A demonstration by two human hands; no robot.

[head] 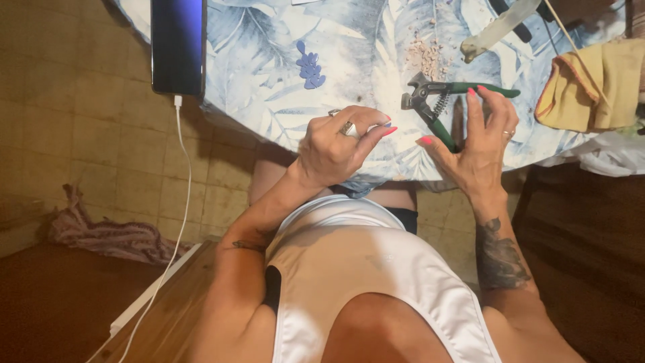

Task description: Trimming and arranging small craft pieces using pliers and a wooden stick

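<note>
My right hand (485, 142) grips green-handled nippers (437, 102) with a spring between the handles, jaws pointing left over the table edge. My left hand (336, 144), with rings on its fingers, is curled just left of the jaws, fingertips pinched together on something small and blue that is mostly hidden. Several small blue pieces (310, 67) lie arranged on the leaf-patterned tablecloth (269, 40) beyond my left hand. A patch of pale crumbs (424, 54) sits just beyond the nippers' jaws.
A dark phone (178, 46) lies at the table's left edge with a white cable (180, 202) hanging to the floor. A yellow cloth (594, 84) lies at the right, a pale tool (497, 28) beyond it. A crumpled rag (107, 235) lies on the tiled floor.
</note>
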